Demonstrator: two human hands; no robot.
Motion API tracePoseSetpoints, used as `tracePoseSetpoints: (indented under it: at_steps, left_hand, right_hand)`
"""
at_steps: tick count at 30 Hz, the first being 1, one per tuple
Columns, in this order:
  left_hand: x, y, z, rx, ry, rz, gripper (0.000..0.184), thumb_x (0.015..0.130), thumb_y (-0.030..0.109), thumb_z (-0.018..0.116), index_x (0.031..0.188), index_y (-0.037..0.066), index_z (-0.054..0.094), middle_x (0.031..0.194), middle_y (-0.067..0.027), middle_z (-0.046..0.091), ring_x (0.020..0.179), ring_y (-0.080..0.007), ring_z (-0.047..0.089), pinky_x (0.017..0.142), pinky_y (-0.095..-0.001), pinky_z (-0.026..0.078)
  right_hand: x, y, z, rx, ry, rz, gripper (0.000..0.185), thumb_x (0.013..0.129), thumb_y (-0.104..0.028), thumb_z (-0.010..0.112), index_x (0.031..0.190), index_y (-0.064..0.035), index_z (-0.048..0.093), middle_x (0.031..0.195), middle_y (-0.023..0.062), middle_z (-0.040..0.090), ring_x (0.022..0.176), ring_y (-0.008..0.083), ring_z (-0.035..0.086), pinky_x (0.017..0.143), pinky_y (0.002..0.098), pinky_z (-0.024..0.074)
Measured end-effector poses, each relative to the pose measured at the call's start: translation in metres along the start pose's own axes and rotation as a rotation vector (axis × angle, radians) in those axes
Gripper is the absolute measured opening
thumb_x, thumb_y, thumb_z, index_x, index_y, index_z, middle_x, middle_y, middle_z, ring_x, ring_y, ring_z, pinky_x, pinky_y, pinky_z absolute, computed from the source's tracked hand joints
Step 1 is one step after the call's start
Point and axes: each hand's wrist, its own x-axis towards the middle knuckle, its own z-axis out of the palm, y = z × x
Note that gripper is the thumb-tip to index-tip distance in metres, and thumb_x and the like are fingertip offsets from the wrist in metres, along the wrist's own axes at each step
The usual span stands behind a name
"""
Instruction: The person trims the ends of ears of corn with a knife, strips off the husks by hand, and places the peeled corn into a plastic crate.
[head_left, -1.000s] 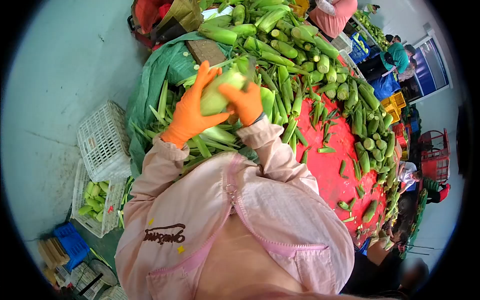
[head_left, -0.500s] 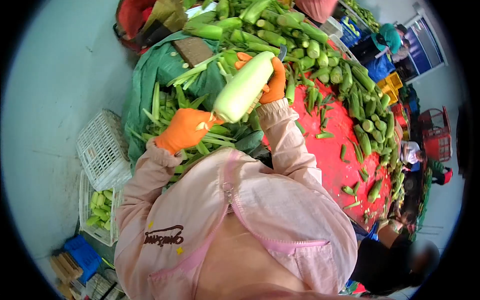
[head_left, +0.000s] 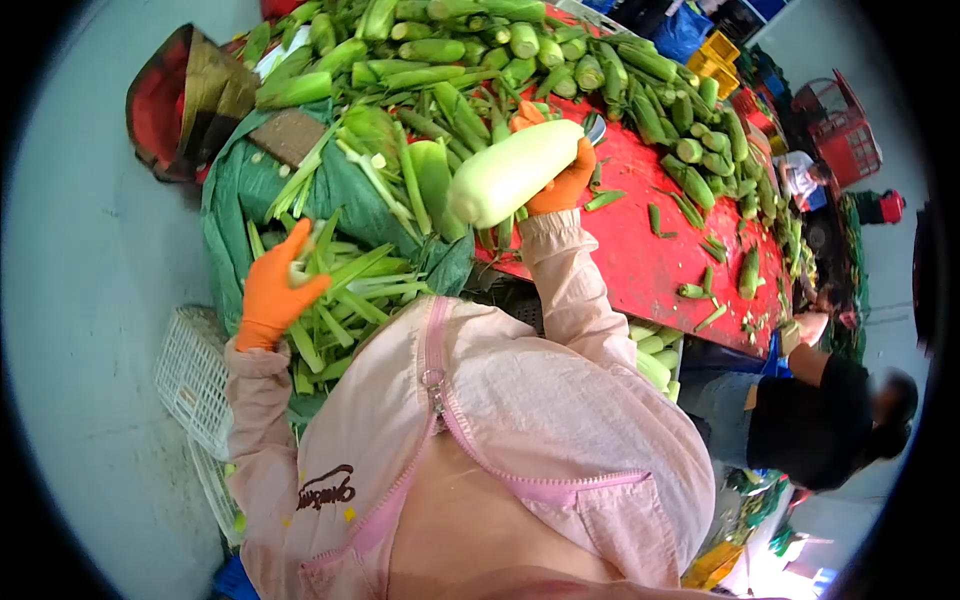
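My right hand [head_left: 562, 190], in an orange glove, is closed around a peeled, pale green ear of corn [head_left: 515, 172], tilted with its thick end toward me. A short metal blade [head_left: 596, 130] shows just beyond this hand's fingers; its handle is hidden. My left hand [head_left: 277, 287], also orange-gloved, is apart from the ear, thumb and fingers spread. It is over the left side of a heap of stripped husks and stalks [head_left: 350, 300] in a green sack [head_left: 228, 200]. A pale scrap lies beside its fingers; whether it touches them I cannot tell.
Unpeeled corn [head_left: 590, 75] is piled along the far side of a red table [head_left: 640, 260] strewn with husk bits. White crates [head_left: 195, 380] stand at lower left, below a red and brown bag [head_left: 190, 100]. A person in black [head_left: 810, 420] is at the right.
My left hand has let go of the ear's end, moved left and down, and opened. My right hand still holds the ear, now nearer the table. The view has shifted.
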Motion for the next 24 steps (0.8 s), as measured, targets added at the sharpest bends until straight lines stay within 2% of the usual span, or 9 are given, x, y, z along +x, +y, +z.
tracePoseSetpoints:
  at_steps: [1, 4, 7, 9, 12, 14, 18, 23, 24]
  left_hand:
    - [0.009, 0.006, 0.004, 0.282, 0.076, 0.16, 0.072, 0.084, 0.026, 0.071, 0.146, 0.007, 0.041, 0.127, -0.0127, 0.061, 0.111, -0.0236, 0.06, 0.091, -0.0373, 0.046]
    - [0.044, 0.056, 0.03, -0.56, 0.087, 0.102, 0.069, 0.089, 0.026, 0.067, 0.148, 0.006, 0.038, 0.133, -0.0121, 0.057, 0.115, -0.0201, 0.057, 0.096, -0.0331, 0.044]
    - [0.078, 0.099, 0.071, -1.087, -0.454, 0.087, 0.081, 0.093, 0.057, 0.051, 0.148, -0.001, 0.032, 0.128, -0.017, 0.059, 0.108, -0.0229, 0.062, 0.091, -0.0324, 0.05]
    - [0.087, 0.122, 0.089, -1.335, -0.913, -0.031, 0.075, 0.092, 0.049, 0.059, 0.143, -0.002, 0.038, 0.123, -0.0164, 0.061, 0.1, -0.0226, 0.066, 0.08, -0.0337, 0.055]
    - [0.083, 0.133, 0.12, -1.297, -0.956, -0.04, 0.073, 0.087, 0.035, 0.071, 0.142, -0.003, 0.04, 0.128, -0.0172, 0.058, 0.11, -0.0228, 0.062, 0.09, -0.0342, 0.052]
    - [0.081, 0.137, 0.139, -0.944, -0.373, 0.293, 0.076, 0.082, 0.026, 0.078, 0.143, 0.0, 0.041, 0.132, -0.0151, 0.057, 0.114, -0.0245, 0.059, 0.095, -0.0332, 0.048]
    - [0.089, 0.149, 0.161, -0.638, -0.147, 0.542, 0.083, 0.074, 0.023, 0.082, 0.145, 0.008, 0.042, 0.134, -0.0138, 0.056, 0.118, -0.0273, 0.058, 0.098, -0.0358, 0.046]
    - [0.083, 0.174, 0.183, -0.602, -0.229, 0.593, 0.084, 0.074, 0.021, 0.082, 0.146, 0.008, 0.041, 0.133, -0.0141, 0.057, 0.116, -0.0276, 0.058, 0.097, -0.0361, 0.046]
    - [0.081, 0.177, 0.186, -0.599, -0.24, 0.608, 0.083, 0.075, 0.02, 0.082, 0.146, 0.007, 0.041, 0.132, -0.014, 0.056, 0.116, -0.027, 0.057, 0.098, -0.0359, 0.045]
  right_hand:
    - [-0.006, -0.004, 0.006, -0.077, 0.041, -0.036, 0.088, 0.073, -0.053, 0.067, 0.128, 0.013, 0.048, 0.121, 0.0309, 0.059, 0.049, 0.02, 0.059, 0.058, 0.0292, 0.0554]
    - [-0.024, -0.013, 0.024, -0.291, 0.09, -0.076, 0.089, 0.07, -0.05, 0.069, 0.129, 0.0135, 0.048, 0.119, 0.0328, 0.059, 0.052, 0.0229, 0.061, 0.058, 0.031, 0.0562]
    - [-0.036, -0.014, 0.031, -0.368, -0.138, 0.039, 0.082, 0.071, -0.047, 0.068, 0.128, 0.0092, 0.051, 0.117, 0.0292, 0.063, 0.063, 0.0228, 0.065, 0.06, 0.029, 0.0562]
    - [-0.045, -0.019, 0.029, -0.439, -0.187, -0.005, 0.077, 0.073, -0.045, 0.067, 0.128, 0.0067, 0.052, 0.115, 0.027, 0.065, 0.058, 0.0176, 0.061, 0.057, 0.0256, 0.0532]
    - [-0.068, -0.039, 0.031, -0.664, -0.047, -0.034, 0.071, 0.078, -0.043, 0.065, 0.129, 0.0043, 0.053, 0.109, 0.0212, 0.068, 0.047, 0.0071, 0.051, 0.048, 0.0202, 0.0447]
    - [-0.095, -0.061, 0.005, -0.815, 0.106, 0.135, 0.066, 0.08, -0.038, 0.068, 0.13, 0.0021, 0.054, 0.096, 0.0077, 0.07, 0.053, 0.0055, 0.051, 0.045, 0.0196, 0.0357]
    - [-0.133, -0.06, 0.045, -0.777, 0.365, 0.026, 0.071, 0.075, -0.018, 0.075, 0.14, -0.0043, 0.049, 0.1, 0.0051, 0.068, 0.054, 0.0033, 0.046, 0.047, 0.0196, 0.0339]
    - [-0.159, -0.065, 0.029, -0.775, 0.306, -0.149, 0.079, 0.077, -0.022, 0.073, 0.146, -0.0011, 0.039, 0.129, 0.0105, 0.06, 0.063, 0.0066, 0.054, 0.053, 0.0206, 0.0401]
    - [-0.164, -0.066, 0.029, -0.645, 0.309, -0.214, 0.08, 0.08, -0.029, 0.07, 0.145, 0.0019, 0.038, 0.117, 0.0088, 0.065, 0.063, 0.0064, 0.055, 0.055, 0.0207, 0.0411]
